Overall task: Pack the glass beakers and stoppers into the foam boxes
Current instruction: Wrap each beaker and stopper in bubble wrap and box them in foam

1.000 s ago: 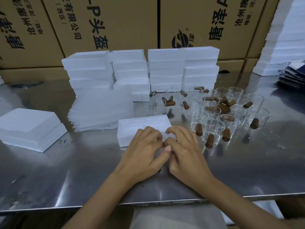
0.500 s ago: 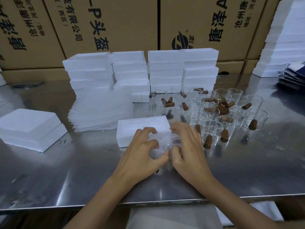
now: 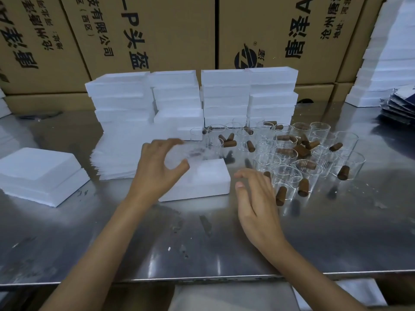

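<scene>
My left hand [image 3: 157, 169] grips a beaker wrapped in clear bubble film [image 3: 187, 154], lifted just above the open white foam box [image 3: 206, 182] in front of me. My right hand [image 3: 256, 198] hovers open to the right of that box, holding nothing, its fingertips close to the nearest beakers. A cluster of several clear glass beakers [image 3: 285, 176] stands to the right, with brown stoppers [image 3: 303, 187] lying among and inside them.
Stacks of white foam boxes [image 3: 224, 95] line the back, a pile of thin foam sheets [image 3: 121, 158] sits to the left of the open box, and a foam lid stack [image 3: 40, 173] lies at far left. Cardboard cartons form the back wall. The metal table edge [image 3: 202, 278] runs near me.
Both hands were together wrapping the beaker near the table front. Now my left hand has lifted the wrapped beaker up and left over the foam box, and my right hand has let go and opened.
</scene>
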